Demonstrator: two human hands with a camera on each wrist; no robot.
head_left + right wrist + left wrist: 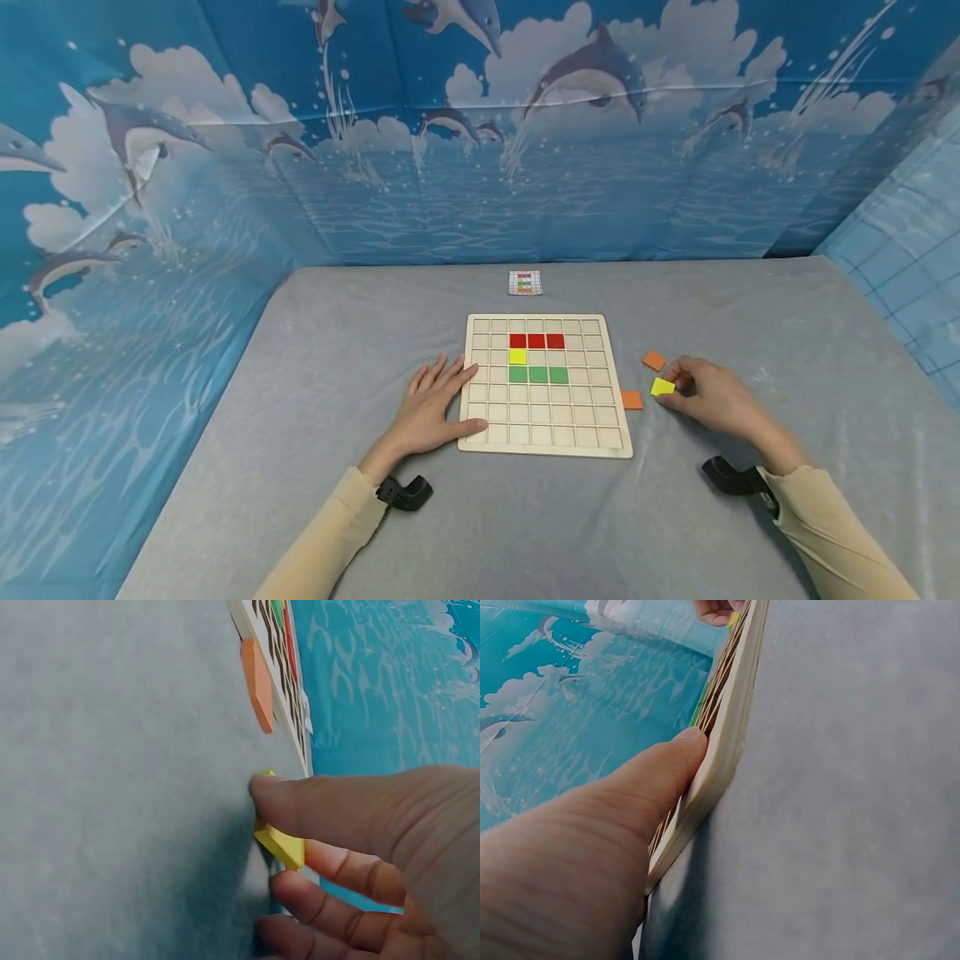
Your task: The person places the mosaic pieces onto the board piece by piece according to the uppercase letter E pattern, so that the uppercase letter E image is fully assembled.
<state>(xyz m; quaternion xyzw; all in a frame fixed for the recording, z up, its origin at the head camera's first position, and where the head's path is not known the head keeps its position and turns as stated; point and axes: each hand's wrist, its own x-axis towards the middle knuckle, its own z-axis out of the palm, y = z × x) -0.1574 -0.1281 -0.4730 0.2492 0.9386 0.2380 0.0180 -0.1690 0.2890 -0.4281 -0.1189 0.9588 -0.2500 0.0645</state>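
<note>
Pinch of right hand [714,397], narrow, on one yellow tile [662,387]

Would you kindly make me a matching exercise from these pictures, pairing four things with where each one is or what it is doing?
Column one:
1. Left hand
2. Patterned card
3. Red tiles
4. Right hand

Column two:
A. Pinching a yellow tile
B. In a row of three on the wooden board
C. Resting at the left edge of the wooden board
D. On the grey table, beyond the wooden board's far edge

Right pairs: 1-C, 2-D, 3-B, 4-A.
</note>
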